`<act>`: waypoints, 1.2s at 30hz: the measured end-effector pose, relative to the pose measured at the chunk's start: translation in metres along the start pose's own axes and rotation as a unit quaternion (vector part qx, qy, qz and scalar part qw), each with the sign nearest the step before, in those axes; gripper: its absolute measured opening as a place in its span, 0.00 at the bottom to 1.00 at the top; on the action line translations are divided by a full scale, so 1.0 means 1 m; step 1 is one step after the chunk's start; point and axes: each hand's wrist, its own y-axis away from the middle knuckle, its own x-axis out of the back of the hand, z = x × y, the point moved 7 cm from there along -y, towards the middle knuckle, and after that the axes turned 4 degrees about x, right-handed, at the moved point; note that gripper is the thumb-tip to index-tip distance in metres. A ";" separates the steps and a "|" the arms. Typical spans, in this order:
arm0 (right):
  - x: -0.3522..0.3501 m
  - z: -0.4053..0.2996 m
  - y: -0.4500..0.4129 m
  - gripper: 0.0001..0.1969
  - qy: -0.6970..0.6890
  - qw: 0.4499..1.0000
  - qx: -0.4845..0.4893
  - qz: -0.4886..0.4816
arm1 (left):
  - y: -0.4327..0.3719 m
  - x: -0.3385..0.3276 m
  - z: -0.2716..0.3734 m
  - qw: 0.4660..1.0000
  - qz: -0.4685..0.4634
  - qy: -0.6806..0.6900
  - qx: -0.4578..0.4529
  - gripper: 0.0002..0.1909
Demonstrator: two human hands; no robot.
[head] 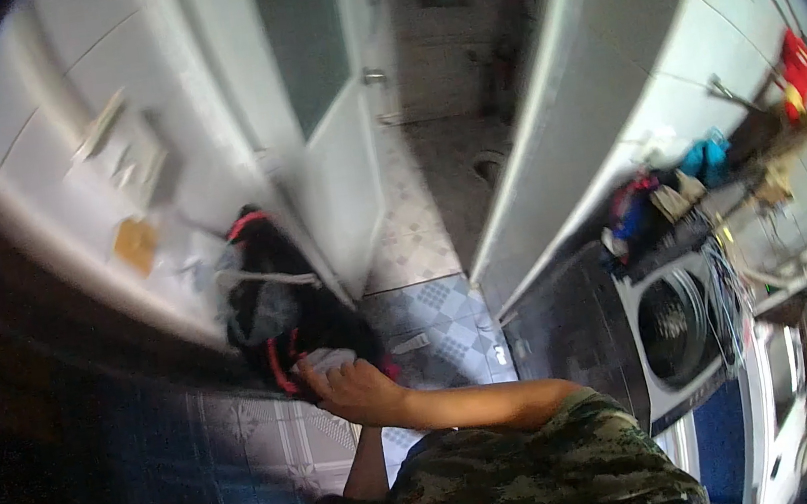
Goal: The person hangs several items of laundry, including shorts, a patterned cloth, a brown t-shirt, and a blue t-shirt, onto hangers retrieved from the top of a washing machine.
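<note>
A bulky black fabric item [335, 313] with pinkish-red trim, perhaps a bag or clothing, is left of centre in front of me. My right hand [356, 390] is at its lower edge, fingers curled on the fabric near a red strip. A pale patch shows beside the fingers. Across the item's upper part runs a light strap or bar [267, 277]. My left forearm rises below my right wrist, and the left hand is hidden behind the right hand and the dark fabric.
A white door [344, 199] with a metal handle stands ajar ahead, at a tiled doorway. To the right are a front-loading washing machine [673, 328], looped pale cables or hoses [721, 288] and piled cloths [629, 213]. A wall shelf [99, 127] is at the left.
</note>
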 end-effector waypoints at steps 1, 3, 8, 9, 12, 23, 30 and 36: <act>-0.007 0.012 0.019 0.28 -0.008 0.999 -0.020 -0.042 | -0.002 -0.009 -0.010 0.999 -0.024 -0.045 -0.001 0.14; -0.030 0.046 0.071 0.26 -0.062 0.993 -0.095 -0.036 | -0.010 -0.028 -0.028 0.988 -0.076 -0.134 -0.010 0.14; 0.025 0.146 0.224 0.19 -0.176 0.899 -0.355 -0.186 | -0.025 -0.079 -0.017 0.940 -0.177 -0.282 -0.071 0.14; 0.049 0.161 0.275 0.18 -0.167 0.873 -0.432 -0.150 | -0.025 -0.100 0.001 0.923 -0.207 -0.310 -0.101 0.14; 0.135 0.179 0.365 0.15 -0.133 0.808 -0.572 -0.052 | -0.030 -0.147 0.072 0.912 -0.260 -0.237 -0.209 0.14; 0.154 0.282 0.707 0.10 -0.024 0.527 -0.846 -0.071 | 0.257 -0.329 0.400 0.715 -0.161 -0.169 -0.659 0.09; 0.011 0.371 0.816 0.15 -0.174 0.465 -0.851 -0.171 | 0.266 -0.438 0.411 0.652 -0.154 -0.282 -0.687 0.11; -0.187 0.334 0.970 0.17 -0.134 0.478 -0.815 -0.301 | 0.252 -0.470 0.408 0.615 -0.159 -0.335 -0.696 0.11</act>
